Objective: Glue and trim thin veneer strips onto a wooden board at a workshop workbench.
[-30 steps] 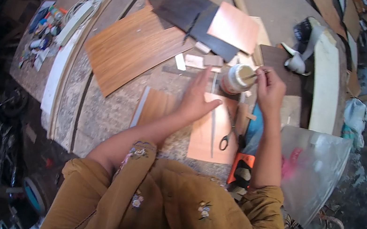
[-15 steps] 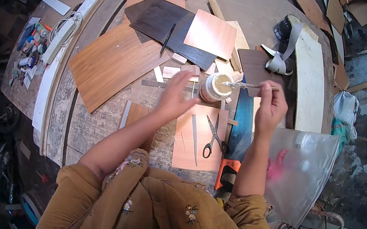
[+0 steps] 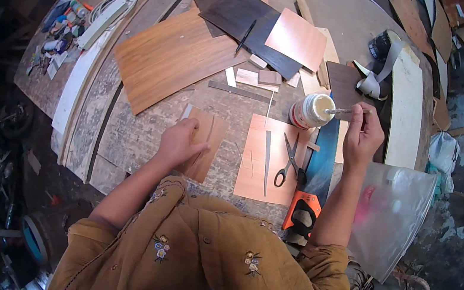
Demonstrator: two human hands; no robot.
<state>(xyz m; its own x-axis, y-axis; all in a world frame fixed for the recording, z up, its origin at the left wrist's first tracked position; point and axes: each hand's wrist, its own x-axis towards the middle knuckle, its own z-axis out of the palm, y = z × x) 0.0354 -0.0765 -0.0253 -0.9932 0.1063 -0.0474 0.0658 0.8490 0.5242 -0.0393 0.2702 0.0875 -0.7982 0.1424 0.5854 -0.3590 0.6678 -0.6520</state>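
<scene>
My right hand (image 3: 363, 136) pinches a thin stick (image 3: 342, 110) coated in whitish paste. Its far end reaches into the mouth of an open white jar (image 3: 307, 113) of cream-coloured paste. On the left, my left hand (image 3: 177, 144) grips a small brown wood panel (image 3: 201, 167), thumb across its face and fingers at its left side. The panel has a pale strip along one edge and a dark line down its face. Between my hands lies a light pinkish sheet (image 3: 247, 180) bearing black-handled scissors (image 3: 286, 165) and a narrow grey strip (image 3: 266, 162).
A handsaw (image 3: 305, 207) with an orange handle lies by my right forearm, next to a clear plastic bag (image 3: 393, 211). Wood-grain boards (image 3: 167, 57), dark sheets (image 3: 239, 17) and small offcuts (image 3: 248, 77) cover the far side. Rolled grey edging (image 3: 380, 77) sits far right.
My left hand has come down and back from beside the jar onto the small brown panel. My right hand still holds the stick at the jar, which now leans more. The whole view has shifted.
</scene>
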